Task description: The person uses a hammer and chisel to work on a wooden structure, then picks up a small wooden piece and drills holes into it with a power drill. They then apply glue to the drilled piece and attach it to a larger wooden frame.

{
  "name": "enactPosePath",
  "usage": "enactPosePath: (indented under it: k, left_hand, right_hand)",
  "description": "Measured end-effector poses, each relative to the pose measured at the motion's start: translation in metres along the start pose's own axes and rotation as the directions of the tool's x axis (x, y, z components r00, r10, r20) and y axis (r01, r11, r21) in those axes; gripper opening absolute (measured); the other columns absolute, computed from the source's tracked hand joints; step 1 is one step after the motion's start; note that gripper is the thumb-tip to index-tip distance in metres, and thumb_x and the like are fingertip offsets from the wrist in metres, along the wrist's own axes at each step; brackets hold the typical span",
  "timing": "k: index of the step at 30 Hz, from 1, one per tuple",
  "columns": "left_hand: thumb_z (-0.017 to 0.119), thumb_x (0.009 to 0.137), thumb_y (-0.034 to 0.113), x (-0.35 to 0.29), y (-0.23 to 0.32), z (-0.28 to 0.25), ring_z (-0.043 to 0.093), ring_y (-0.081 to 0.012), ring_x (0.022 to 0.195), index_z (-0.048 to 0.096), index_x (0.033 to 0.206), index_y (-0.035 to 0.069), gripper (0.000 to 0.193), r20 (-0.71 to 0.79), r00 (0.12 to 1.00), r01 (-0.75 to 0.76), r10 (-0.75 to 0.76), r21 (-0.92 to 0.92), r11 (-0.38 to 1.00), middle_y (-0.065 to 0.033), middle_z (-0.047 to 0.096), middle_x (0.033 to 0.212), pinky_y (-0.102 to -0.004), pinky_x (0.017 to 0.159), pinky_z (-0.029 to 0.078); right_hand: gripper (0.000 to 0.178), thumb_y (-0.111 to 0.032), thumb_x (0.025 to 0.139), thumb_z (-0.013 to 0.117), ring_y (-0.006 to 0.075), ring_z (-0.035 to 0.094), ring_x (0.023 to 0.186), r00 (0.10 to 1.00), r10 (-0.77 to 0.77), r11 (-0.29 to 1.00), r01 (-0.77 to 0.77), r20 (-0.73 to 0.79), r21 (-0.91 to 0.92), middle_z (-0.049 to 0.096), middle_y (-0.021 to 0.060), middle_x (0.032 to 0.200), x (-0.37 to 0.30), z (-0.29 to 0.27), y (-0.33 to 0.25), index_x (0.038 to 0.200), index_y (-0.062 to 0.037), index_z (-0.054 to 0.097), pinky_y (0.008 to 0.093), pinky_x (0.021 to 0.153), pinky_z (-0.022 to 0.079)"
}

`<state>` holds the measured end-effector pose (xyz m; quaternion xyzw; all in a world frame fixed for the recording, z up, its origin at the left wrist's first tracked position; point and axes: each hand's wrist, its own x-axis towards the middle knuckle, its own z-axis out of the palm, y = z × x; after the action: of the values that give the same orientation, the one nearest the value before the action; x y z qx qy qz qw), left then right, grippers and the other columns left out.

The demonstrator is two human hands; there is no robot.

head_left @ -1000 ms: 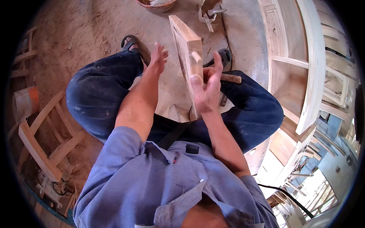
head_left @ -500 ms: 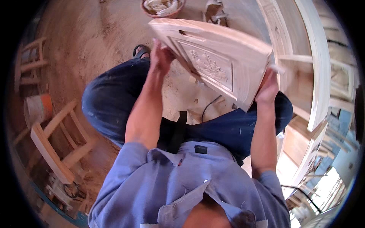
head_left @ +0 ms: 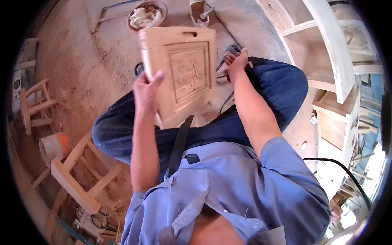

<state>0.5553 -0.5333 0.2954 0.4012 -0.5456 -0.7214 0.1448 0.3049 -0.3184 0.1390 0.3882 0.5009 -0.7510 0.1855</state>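
My left hand (head_left: pixel 146 92) grips the left edge of a pale carved wooden panel (head_left: pixel 192 104), its thumb lying over the front face. The panel stands upright, a little tilted, between my bent legs. A slot is cut near its top edge, and a raised carving fills its framed middle. Apart from the panel, on its right, my right hand (head_left: pixel 237 64) is held over my right leg with its fingers curled. A small pale piece shows beside that hand, too little of it to name.
A round tub (head_left: pixel 164 9) with whitish cloth or scraps stands ahead. Pale wooden cabinet frames (head_left: pixel 341 61) line the right side. At left are a wooden frame (head_left: pixel 75 185) and a white-and-orange bucket (head_left: pixel 55 146). A black cable (head_left: pixel 343 165) curves at right.
The panel has swung left and more upright, with my left hand still on its edge. My right hand has let go of the panel's right side and moved left and forward.
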Motion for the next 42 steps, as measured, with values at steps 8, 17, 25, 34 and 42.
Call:
enactPosePath:
  k: [8,17,25,34,42]
  left_hand:
    - [0.088,0.075,0.043,0.004,-0.064,0.017,0.068,-0.0211,0.071,0.071,0.124,0.013,0.06,-0.123,0.992,0.023,0.041,0.479,0.877,-0.0101,0.073,0.081,-0.0373,0.072,0.053]
    - [0.09,0.072,0.047,0.006,-0.096,0.031,0.069,-0.0195,0.069,0.066,0.134,0.012,0.075,-0.152,0.988,0.008,0.039,0.294,0.956,-0.0113,0.074,0.08,-0.0357,0.068,0.053]
    - [0.085,0.081,0.038,-0.007,-0.086,0.04,0.058,-0.0117,0.06,0.07,0.123,0.012,0.052,-0.197,0.979,0.034,0.045,0.379,0.925,-0.0046,0.07,0.071,-0.0317,0.06,0.048]
    - [0.088,0.075,0.044,-0.007,-0.092,0.044,0.062,-0.0169,0.065,0.07,0.12,0.003,0.063,-0.268,0.935,-0.048,0.233,0.554,0.831,-0.0115,0.071,0.075,-0.0349,0.065,0.05]
    - [0.088,0.077,0.04,-0.004,-0.098,0.049,0.056,-0.0168,0.062,0.07,0.12,0.001,0.061,-0.234,0.945,-0.078,0.229,0.518,0.852,-0.0115,0.07,0.079,-0.0334,0.064,0.048]
  right_hand:
    - [0.049,-0.05,0.099,0.06,0.014,0.056,0.053,0.741,-0.089,0.811,0.441,0.666,-0.383,0.059,0.0026,0.062,-0.111,0.04,0.025,0.068,-0.0119,0.06,0.0286,0.051,0.045]
    - [0.051,-0.041,0.1,0.062,0.0109,0.054,0.053,0.587,-0.103,0.58,0.691,0.803,-0.431,0.06,0.0028,0.06,-0.155,0.097,0.057,0.064,-0.0048,0.061,0.0267,0.05,0.042]
    - [0.047,-0.035,0.1,0.062,0.009,0.052,0.056,0.553,-0.098,0.381,0.789,0.827,-0.482,0.057,0.0004,0.06,-0.154,0.1,0.068,0.064,-0.004,0.061,0.0285,0.053,0.042]
    - [0.038,-0.03,0.093,0.06,0.0356,0.064,0.061,0.411,-0.127,-0.107,0.899,0.903,-0.424,0.061,0.0261,0.068,-0.161,0.106,0.058,0.077,0.0034,0.067,0.0446,0.063,0.05]
    - [0.031,-0.022,0.083,0.064,0.0366,0.066,0.062,0.349,0.094,-0.258,0.913,0.933,-0.316,0.064,0.0243,0.066,-0.158,0.125,0.038,0.069,0.0048,0.066,0.0421,0.064,0.053]
